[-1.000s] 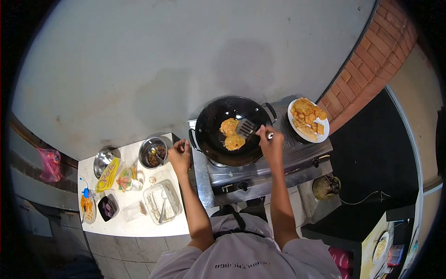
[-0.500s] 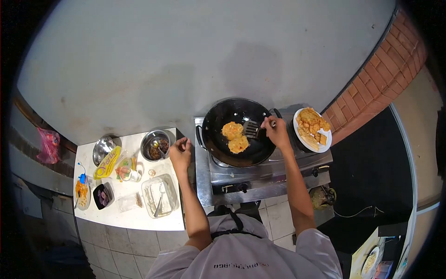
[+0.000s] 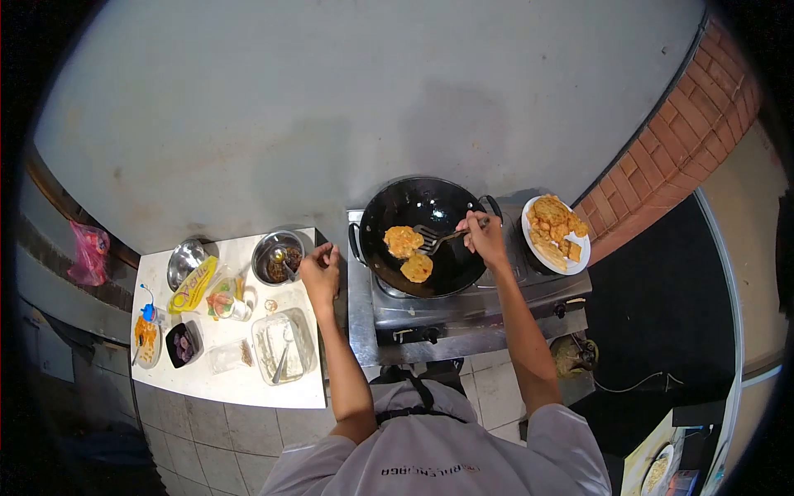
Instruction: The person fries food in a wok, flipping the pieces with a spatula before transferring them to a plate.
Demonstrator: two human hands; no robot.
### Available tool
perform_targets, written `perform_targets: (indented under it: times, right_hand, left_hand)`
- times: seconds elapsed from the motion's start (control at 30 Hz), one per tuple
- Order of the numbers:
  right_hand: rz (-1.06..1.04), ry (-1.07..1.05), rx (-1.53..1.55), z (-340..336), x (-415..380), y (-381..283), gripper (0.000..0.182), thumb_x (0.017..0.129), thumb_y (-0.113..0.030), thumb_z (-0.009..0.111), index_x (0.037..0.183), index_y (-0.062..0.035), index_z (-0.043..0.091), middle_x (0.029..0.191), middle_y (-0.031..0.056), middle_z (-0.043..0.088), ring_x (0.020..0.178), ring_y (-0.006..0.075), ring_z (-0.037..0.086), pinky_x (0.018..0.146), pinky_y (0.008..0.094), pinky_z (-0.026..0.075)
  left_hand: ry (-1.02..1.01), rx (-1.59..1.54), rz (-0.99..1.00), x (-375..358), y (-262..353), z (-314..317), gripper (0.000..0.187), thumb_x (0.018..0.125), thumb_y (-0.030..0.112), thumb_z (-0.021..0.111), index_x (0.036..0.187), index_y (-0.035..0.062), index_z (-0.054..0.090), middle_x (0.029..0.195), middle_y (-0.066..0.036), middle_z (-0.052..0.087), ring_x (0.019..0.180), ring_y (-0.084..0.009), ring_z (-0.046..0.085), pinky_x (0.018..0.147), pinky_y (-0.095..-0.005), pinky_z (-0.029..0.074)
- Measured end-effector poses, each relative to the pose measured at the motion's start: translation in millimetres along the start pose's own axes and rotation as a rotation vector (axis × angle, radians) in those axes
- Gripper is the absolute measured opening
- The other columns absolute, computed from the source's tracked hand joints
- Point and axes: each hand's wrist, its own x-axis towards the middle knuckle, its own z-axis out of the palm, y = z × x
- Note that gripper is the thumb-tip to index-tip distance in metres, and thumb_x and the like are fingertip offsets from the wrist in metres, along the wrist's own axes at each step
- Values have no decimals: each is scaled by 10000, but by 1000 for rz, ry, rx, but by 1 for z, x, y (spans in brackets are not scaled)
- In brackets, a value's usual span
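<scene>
My right hand (image 3: 484, 236) is closed around the handle of a slotted spatula (image 3: 428, 239), over the right side of a black wok (image 3: 459, 269). The spatula's blade meets the right edge of an orange fritter (image 3: 404, 241). Just below it, a second fritter (image 3: 417, 267) lies in the wok. My left hand (image 3: 321, 269) hovers by the table's right edge, fingers curled in; whether anything is in them is hidden. Beside it stands a steel bowl (image 3: 259, 248) with dark contents and a spoon.
Right of the wok, a white plate (image 3: 585, 250) bears fried pieces. The steel stove (image 3: 496, 299) carries the wok. On the white table (image 3: 240, 397) are a glass container (image 3: 306, 364), a dark bowl (image 3: 192, 335), a yellow packet (image 3: 194, 285) and another steel bowl (image 3: 184, 258).
The spatula has moved left against the upper fritter, and my right hand has shifted slightly left. Both fritters sit further left, the lower one also lower. My left hand has hardly moved.
</scene>
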Motion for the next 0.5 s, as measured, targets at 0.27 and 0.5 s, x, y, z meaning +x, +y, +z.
perform_targets:
  times: [0.27, 0.5]
  right_hand:
    - [92, 79, 155, 8, -11, -4, 322, 934, -172, 471, 682, 19, 529, 692, 122, 608, 392, 96, 471, 312, 216, 317]
    - [39, 39, 168, 22, -18, -3, 316, 939, -175, 467, 692, 15, 517, 702, 125, 609, 390, 99, 476, 307, 219, 317]
  left_hand:
    - [-18, 3, -13, -5, 5, -1, 258, 802, 150, 666, 953, -60, 656, 567, -9, 479, 516, -76, 430, 495, -235, 372]
    - [-4, 26, 8, -5, 1, -3, 272, 800, 177, 674, 964, -40, 664, 570, -10, 484, 526, -81, 434, 504, -240, 377]
